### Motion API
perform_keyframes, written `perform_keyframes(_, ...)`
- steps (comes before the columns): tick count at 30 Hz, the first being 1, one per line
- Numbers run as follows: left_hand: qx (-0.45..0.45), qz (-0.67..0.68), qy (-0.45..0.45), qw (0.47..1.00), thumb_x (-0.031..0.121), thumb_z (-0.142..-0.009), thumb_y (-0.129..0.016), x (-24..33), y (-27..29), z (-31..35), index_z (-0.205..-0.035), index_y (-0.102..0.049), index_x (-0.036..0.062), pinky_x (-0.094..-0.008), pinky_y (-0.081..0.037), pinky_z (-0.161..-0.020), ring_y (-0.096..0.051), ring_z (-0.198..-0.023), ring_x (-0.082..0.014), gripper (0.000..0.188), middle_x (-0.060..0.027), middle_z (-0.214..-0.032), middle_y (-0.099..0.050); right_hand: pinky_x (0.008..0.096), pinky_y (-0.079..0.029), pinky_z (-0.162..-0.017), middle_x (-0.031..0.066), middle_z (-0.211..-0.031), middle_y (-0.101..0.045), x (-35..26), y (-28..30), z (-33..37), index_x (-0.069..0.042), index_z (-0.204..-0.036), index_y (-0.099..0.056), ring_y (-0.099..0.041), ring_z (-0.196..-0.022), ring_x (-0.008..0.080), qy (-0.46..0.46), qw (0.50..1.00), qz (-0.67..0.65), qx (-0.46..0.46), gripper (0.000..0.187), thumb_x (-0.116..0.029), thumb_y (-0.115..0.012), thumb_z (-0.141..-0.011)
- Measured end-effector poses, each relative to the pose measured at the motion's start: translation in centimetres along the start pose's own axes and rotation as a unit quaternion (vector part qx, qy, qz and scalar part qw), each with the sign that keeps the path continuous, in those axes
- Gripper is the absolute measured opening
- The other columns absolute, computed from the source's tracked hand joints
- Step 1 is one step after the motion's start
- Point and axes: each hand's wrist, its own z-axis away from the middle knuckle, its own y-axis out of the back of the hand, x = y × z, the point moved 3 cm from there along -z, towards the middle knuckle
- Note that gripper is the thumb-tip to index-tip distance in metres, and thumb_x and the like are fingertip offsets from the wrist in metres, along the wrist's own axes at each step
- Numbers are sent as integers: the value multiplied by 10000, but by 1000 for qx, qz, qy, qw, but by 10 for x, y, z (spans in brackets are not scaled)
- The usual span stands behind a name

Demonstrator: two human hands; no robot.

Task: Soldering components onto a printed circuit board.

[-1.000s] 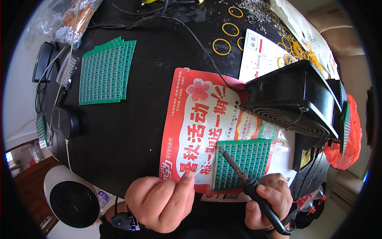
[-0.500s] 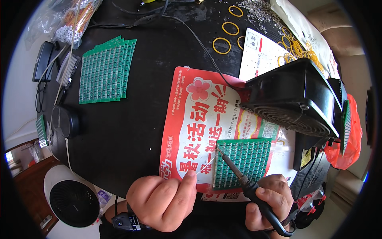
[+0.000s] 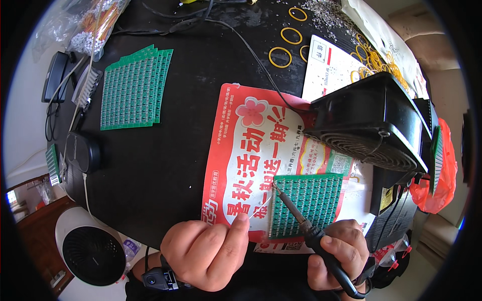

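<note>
A green circuit board [image 3: 314, 203] with rows of small parts lies on a red and white printed sheet [image 3: 217, 130]. My right hand [image 3: 346, 248] grips a soldering iron [image 3: 317, 241] by its dark handle, and its tip meets the board near the upper left corner. Pinched between thumb and forefinger of my left hand [image 3: 206, 253] is a thin strand of solder wire [image 3: 259, 204]. The strand reaches up toward the iron's tip; whether it touches the tip is too fine to tell.
A black fan [image 3: 364, 118] stands close beyond the board on the right. Stacked green boards [image 3: 130, 93] lie at the far left. Yellow rubber bands [image 3: 279, 57] are scattered at the back, and a black cable [image 3: 251, 55] crosses the table.
The iron's tip has shifted very slightly away from me along the board's left edge. My left hand has moved slightly to the right with the solder wire.
</note>
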Motion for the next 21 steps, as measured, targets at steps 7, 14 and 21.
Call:
perform_keyframes(7, -7, 1, 0, 1000, -9, -730, -767, -1, 1, 0, -952, -725, -31, -256, -383, -476, -485, -503, -136, 227, -15, -644, -556, 344, -470, -611, 96, -797, -562, -1, 0, 2, -53, -1141, -560, -575, -676, 208, -10, 1000, 5, 2, 357, -184, -667, -827)
perform_keyframes(14, -20, 0, -13, 1000, -13, -728, -765, -1, 1, 1, -960, -723, -39, -256, -386, -481, -493, -506, -134, 237, -16, -659, -567, 346, -470, -607, 97, -781, -564, -1, -2, 2, -40, -1153, -549, -572, -660, 208, 0, 1000, 21, 6, 348, -188, -659, -857)
perform_keyframes(21, -18, 6, -2, 1000, -8, -729, -767, 0, 1, 1, -960, -723, -38, -256, -388, -485, -494, -510, -136, 238, -15, -669, -569, 346, -470, -604, 98, -777, -560, 0, -4, 1, -41, -1148, -548, -569, -656, 210, 4, 1000, 26, 12, 341, -184, -655, -857)
